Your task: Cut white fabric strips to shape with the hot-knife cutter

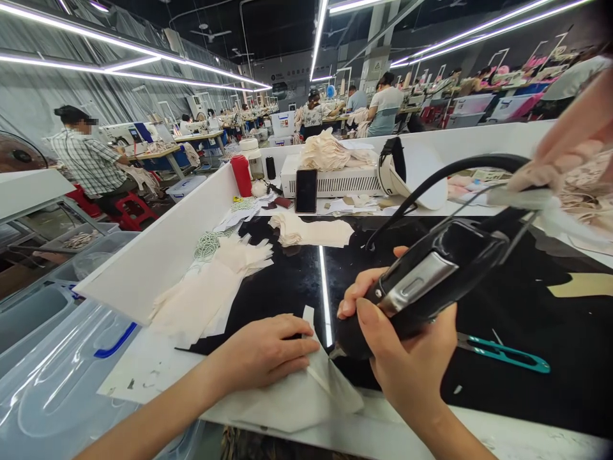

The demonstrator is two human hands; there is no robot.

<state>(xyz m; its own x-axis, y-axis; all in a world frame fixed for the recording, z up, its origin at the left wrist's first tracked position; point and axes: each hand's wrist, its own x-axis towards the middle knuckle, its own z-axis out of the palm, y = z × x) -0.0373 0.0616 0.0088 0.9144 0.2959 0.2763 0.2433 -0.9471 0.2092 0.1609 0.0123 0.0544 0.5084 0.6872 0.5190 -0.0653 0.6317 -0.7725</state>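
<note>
The right hand (407, 358) is gripping a black handheld iron (421, 281) with a silver plate on its upper side, fingers and thumb wrapped round the body. The iron's long axis is running from upper right down to lower left: its narrow tip is pointing down and left, meeting the edge of a pale fabric piece (306, 390), while its rear end is rising up and to the right, away from the wrist. A black cord (445, 176) is arching from that rear end, up and over beyond the hand.

The left hand (265, 351) is lying flat, palm down, fingers spread and pressing on the fabric piece just left of the iron's tip; it is grasping nothing. The fabric is sitting at the near edge of the black work surface (527, 313), between and under both hands.

Just right of the right hand, teal thread snips (502, 353) are lying on the black surface. Beyond the left hand, a stack of cream cut pieces (211, 287) is resting, with a smaller folded pile (311, 231) farther off. Left of the left forearm, a clear plastic bin (57, 377) with a blue handle is standing.
</note>
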